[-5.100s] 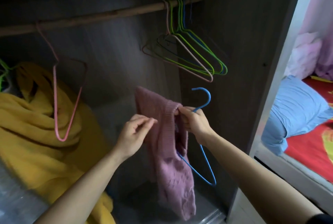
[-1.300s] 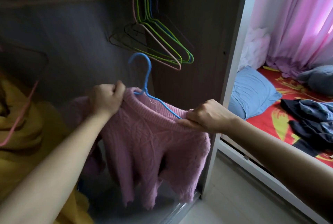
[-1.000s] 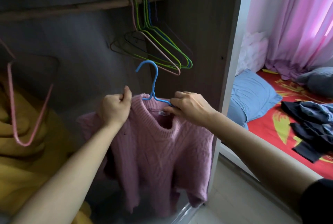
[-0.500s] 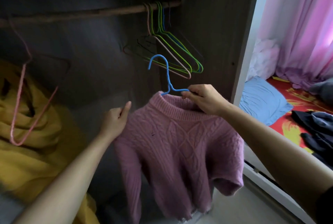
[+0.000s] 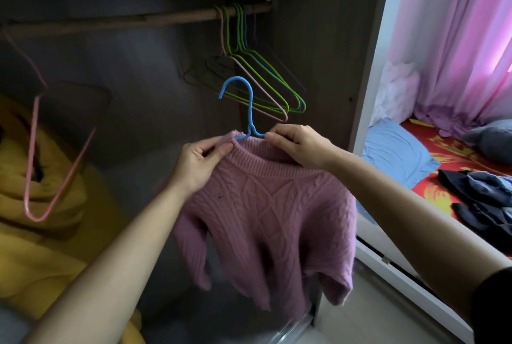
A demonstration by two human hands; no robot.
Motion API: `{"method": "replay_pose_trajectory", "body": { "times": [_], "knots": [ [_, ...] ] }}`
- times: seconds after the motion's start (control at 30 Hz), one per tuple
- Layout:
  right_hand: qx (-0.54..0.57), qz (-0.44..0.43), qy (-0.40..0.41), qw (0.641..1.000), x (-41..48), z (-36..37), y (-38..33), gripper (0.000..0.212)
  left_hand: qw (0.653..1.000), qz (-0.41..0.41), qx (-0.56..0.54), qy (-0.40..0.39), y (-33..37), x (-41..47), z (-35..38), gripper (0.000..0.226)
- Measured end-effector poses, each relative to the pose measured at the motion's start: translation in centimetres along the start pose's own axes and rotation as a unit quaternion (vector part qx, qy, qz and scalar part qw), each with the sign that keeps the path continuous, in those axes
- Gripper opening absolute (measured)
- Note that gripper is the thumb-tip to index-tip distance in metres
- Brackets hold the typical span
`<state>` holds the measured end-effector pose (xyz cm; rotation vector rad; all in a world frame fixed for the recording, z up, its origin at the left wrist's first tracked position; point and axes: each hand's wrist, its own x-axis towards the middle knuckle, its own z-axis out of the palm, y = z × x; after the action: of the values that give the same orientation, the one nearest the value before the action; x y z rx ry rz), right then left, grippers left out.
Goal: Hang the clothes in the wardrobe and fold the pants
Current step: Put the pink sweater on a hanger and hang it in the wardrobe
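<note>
The person stands at the open dark wooden wardrobe (image 5: pixel 327 47), both bare arms stretched forward; the left hand (image 5: pixel 201 159) pinches the ribbed collar of a mauve-pink cable-knit sweater (image 5: pixel 271 216) between thumb and fingers, closed tight on the knit; the right hand (image 5: pixel 297 147) is closed on the other side of the collar, its fingertips just beside the shoulder of a blue wire hanger (image 5: pixel 243 109). The hanger sits inside the neck of the sweater, its hook rising free above the collar, below the wooden rail (image 5: pixel 138 20) and not touching it; the sweater hangs in front of the wardrobe's open interior, body and sleeves drooping.

On the rail, near its right end, a bunch of empty wire hangers in green, pink and blue (image 5: pixel 260 77) hangs together; towards the left a single pink wire hanger (image 5: pixel 36 155) dangles, bent out of shape, in front of a heaped mustard-yellow garment (image 5: pixel 41 233) lying in the wardrobe.

Beyond the wardrobe's side panel, a bed with a red patterned sheet (image 5: pixel 454 160) carries a light blue pillow (image 5: pixel 396 155) and a pile of dark clothes (image 5: pixel 482 199); pink curtains (image 5: pixel 465 44) hang behind it.
</note>
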<state>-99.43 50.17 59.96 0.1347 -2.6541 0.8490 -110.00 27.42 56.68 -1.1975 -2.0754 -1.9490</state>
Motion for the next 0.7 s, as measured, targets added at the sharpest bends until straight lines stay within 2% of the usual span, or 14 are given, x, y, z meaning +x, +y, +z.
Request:
{"method": "replay_pose_trajectory", "body": {
  "times": [0.1,0.17,0.23,0.4,0.57,0.7],
  "knots": [
    [-0.086,0.002,-0.112,0.990,0.0,0.8,1.5,0.024,0.996,-0.010,-0.029,0.079,0.3,0.9,-0.9,0.023],
    [-0.115,0.013,-0.161,0.980,-0.2,1.9,3.0,0.028,0.996,-0.008,-0.018,0.084,0.3,1.0,-1.2,0.022],
    [-0.084,0.014,-0.136,0.987,0.1,2.2,3.3,0.025,0.997,-0.007,0.020,0.077,-0.4,0.7,-1.7,0.022],
    [-0.057,-0.021,0.004,0.998,2.1,1.5,1.0,0.022,0.989,-0.041,0.083,0.115,-1.5,0.0,-5.0,0.020],
    [-0.024,-0.040,0.043,0.998,4.2,2.7,-0.9,0.025,0.988,-0.069,0.102,0.097,-1.7,-0.6,-6.7,0.007],
    [-0.011,-0.057,0.051,0.997,5.6,3.7,-3.2,0.025,0.986,-0.085,0.140,0.044,-2.0,-1.0,-7.3,0.019]
  ]
}}
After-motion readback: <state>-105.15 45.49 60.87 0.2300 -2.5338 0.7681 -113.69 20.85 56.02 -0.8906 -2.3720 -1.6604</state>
